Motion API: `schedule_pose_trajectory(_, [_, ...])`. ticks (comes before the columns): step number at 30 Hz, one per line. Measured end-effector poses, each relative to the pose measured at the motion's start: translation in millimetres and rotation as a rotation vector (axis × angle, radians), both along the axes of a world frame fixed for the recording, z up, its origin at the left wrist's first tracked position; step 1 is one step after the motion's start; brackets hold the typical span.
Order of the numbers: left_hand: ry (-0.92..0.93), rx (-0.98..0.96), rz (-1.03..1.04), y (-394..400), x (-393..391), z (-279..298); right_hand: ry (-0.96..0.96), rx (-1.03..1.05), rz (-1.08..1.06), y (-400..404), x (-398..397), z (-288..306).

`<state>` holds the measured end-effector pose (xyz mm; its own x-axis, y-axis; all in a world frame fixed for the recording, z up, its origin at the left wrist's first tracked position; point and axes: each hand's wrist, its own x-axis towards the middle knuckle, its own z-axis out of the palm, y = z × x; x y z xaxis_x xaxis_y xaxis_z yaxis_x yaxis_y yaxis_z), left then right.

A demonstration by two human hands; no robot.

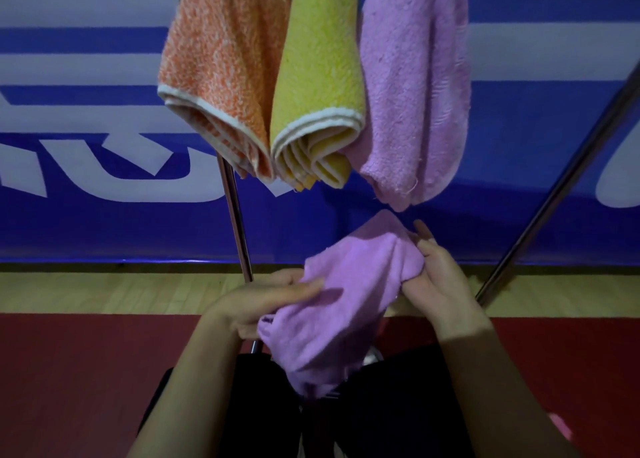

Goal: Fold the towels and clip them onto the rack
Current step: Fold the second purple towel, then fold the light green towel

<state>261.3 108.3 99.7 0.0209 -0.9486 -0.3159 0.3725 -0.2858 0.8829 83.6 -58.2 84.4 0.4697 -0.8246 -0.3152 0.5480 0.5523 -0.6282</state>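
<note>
A soft lilac terry towel (341,305) hangs crumpled between both hands at lap height, below the rack. The left hand (266,301) pinches its left edge, fingers clamped on the cloth; the right hand (438,277) grips its upper right corner, fingers curled round a bunched fold. Above, a folded orange towel (221,69), yellow towel (318,76) and pink-lilac towel (412,86) hang side by side from the metal rack (235,222), before a blue banner (86,180).
</note>
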Motion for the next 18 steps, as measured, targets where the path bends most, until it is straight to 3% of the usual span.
schedule_pose_trajectory(3, [-0.143, 0.008, -0.104, -5, -2, -6, -0.041, 0.008, -0.001, -3, 4, -4])
schedule_pose_trajectory(5, [-0.054, -0.030, 0.026, -10, -2, -8, 0.033, -0.045, 0.017, -2, 6, -3])
schedule_pose_trajectory(7, [0.113, -0.098, 0.140, -14, -3, -3, 0.260, -0.121, 0.041, -1, 6, -4])
schedule_pose_trajectory(10, [0.299, -0.090, 0.332, -17, 2, 3, 0.532, -0.218, 0.415, 13, 1, 1])
schedule_pose_trajectory(12, [0.338, -0.110, 0.419, -19, 8, 3, 0.482, -0.270, 0.576, 22, -6, 9])
schedule_pose_trajectory(16, [0.208, -0.091, 0.485, -17, 7, 3, 0.064, -0.307, 0.382, 8, -11, 12])
schedule_pose_trajectory(18, [0.072, -0.077, 0.512, -15, 7, -1, 0.183, -0.390, 0.409, 2, -8, 0])
